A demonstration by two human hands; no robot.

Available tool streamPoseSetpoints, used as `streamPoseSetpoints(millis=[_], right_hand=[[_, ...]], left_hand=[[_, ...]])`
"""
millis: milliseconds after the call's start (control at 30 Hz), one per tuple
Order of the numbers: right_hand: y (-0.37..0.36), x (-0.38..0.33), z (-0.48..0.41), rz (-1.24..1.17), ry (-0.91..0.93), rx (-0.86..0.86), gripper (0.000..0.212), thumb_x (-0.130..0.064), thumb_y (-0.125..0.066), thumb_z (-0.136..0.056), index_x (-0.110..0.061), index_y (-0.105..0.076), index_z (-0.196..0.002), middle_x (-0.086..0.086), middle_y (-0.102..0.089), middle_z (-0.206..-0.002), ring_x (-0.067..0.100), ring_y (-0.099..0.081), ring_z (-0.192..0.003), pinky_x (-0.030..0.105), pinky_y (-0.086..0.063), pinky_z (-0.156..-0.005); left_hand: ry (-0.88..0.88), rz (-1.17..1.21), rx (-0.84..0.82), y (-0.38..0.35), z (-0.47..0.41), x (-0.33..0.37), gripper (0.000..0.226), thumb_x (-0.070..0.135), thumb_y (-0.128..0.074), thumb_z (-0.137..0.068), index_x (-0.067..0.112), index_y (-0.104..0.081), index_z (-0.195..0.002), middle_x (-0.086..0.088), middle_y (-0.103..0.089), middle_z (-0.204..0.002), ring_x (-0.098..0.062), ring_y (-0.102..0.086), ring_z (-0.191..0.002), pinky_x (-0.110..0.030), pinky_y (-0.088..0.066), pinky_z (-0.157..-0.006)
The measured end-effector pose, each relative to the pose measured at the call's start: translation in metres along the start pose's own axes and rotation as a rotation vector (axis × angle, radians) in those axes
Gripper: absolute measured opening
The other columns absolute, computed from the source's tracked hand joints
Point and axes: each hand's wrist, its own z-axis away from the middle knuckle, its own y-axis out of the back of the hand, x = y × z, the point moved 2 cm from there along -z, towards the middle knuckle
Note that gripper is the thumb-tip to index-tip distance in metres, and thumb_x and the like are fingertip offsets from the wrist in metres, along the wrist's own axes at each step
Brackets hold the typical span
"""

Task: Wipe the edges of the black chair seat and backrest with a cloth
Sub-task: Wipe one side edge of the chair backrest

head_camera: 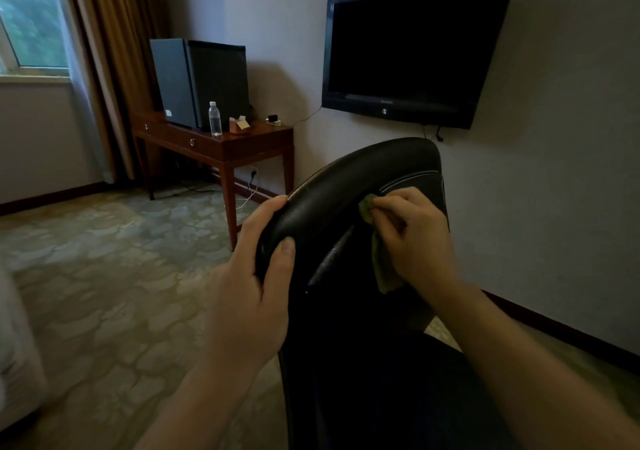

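Although the left of the frame holds only furniture, with a wooden desk (pixel 221 144) in the upper left carrying a dark mini fridge (pixel 201 82) and a water bottle (pixel 214 118), the work sits in the lower middle. There the left hand (pixel 256 276) grips the rounded upper left rim of the black backrest (pixel 346 189). Its fingers curl over the far side and its thumb (pixel 285 252) presses the near face. It looks like a steadying hold, and the rim seems the right place for it: padded enough to give a little, yet probably stiff underneath.

The covering looks like smooth, faintly shiny leather, so a wipe should slide easily. The chair may shift under a push unless it is braced, though its base is out of view.

Right of centre, a small green cloth (pixel 382 269) is bunched against the backrest, beside a pale stitched seam, with its loose end hanging below. It looks light, soft and limp, best kept wadded under the fingertips so it follows the curved edge. The right hand (pixel 412 231) holds it with fingers curled round it and presses it to the leather.

The seat should lie lower, at the bottom middle, but that area is too dark to make out its edges. A television (pixel 408 54) hangs on the wall at the upper right.
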Motion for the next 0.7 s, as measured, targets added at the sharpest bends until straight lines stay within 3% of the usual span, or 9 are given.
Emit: streamPoseSetpoints(millis=[100, 300, 400, 500, 600, 700], right_hand=[[0.002, 0.012, -0.02, 0.06, -0.043, 0.003, 0.023, -0.021, -0.057, -0.097, -0.014, -0.067, -0.117, -0.012, -0.051, -0.103, -0.01, -0.045, -0.084, 0.001, -0.036, -0.077], [0.005, 0.043, -0.043, 0.072, -0.187, 0.007, 0.023, -0.02, -0.055, -0.099, -0.013, -0.066, -0.118, -0.002, -0.057, -0.108, 0.005, -0.052, -0.093, 0.005, -0.032, -0.074], [0.002, 0.038, -0.036, 0.069, -0.138, 0.046, 0.022, -0.018, -0.056, -0.098, -0.012, -0.066, -0.116, -0.01, -0.052, -0.103, -0.009, -0.047, -0.084, -0.002, -0.034, -0.077], [-0.007, 0.032, -0.023, 0.028, -0.043, 0.063, 0.021, -0.019, -0.058, -0.097, -0.013, -0.067, -0.115, -0.013, -0.051, -0.103, -0.015, -0.048, -0.089, -0.001, -0.036, -0.082], [-0.008, 0.034, -0.021, 0.028, 0.011, 0.065, 0.021, -0.019, -0.059, -0.096, -0.012, -0.067, -0.114, -0.013, -0.051, -0.103, -0.009, -0.049, -0.089, 0.009, -0.04, -0.082], [-0.002, 0.045, -0.032, 0.087, -0.006, 0.074, 0.022, -0.019, -0.058, -0.097, -0.01, -0.067, -0.115, -0.006, -0.056, -0.103, -0.001, -0.05, -0.085, 0.009, -0.039, -0.08]], left_hand=[[0.007, -0.007, -0.014, -0.002, -0.003, -0.003, 0.043, 0.048, -0.036, -0.096, 0.044, -0.042, -0.138, 0.028, -0.055, -0.111, -0.006, -0.062, -0.087, -0.022, -0.055, -0.063], [0.03, 0.033, -0.061, -0.008, -0.019, -0.012, 0.042, 0.036, -0.04, -0.099, 0.037, -0.044, -0.141, 0.024, -0.057, -0.11, -0.004, -0.063, -0.09, -0.021, -0.056, -0.067], [0.022, 0.052, -0.066, -0.013, -0.027, -0.017, 0.043, 0.032, -0.042, -0.1, 0.029, -0.046, -0.142, 0.02, -0.059, -0.108, 0.002, -0.062, -0.094, -0.011, -0.051, -0.07], [0.047, 0.078, -0.094, -0.016, -0.034, -0.024, 0.043, 0.035, -0.041, -0.099, 0.034, -0.045, -0.142, 0.027, -0.056, -0.11, 0.001, -0.062, -0.097, -0.016, -0.054, -0.072], [0.034, 0.091, -0.108, -0.019, -0.038, -0.027, 0.038, 0.03, -0.042, -0.103, 0.034, -0.045, -0.141, 0.033, -0.054, -0.111, 0.002, -0.061, -0.097, -0.018, -0.056, -0.074], [0.029, 0.097, -0.114, -0.021, -0.042, -0.029, 0.038, 0.03, -0.042, -0.103, 0.035, -0.046, -0.14, 0.038, -0.054, -0.108, 0.004, -0.06, -0.098, -0.017, -0.055, -0.076]])
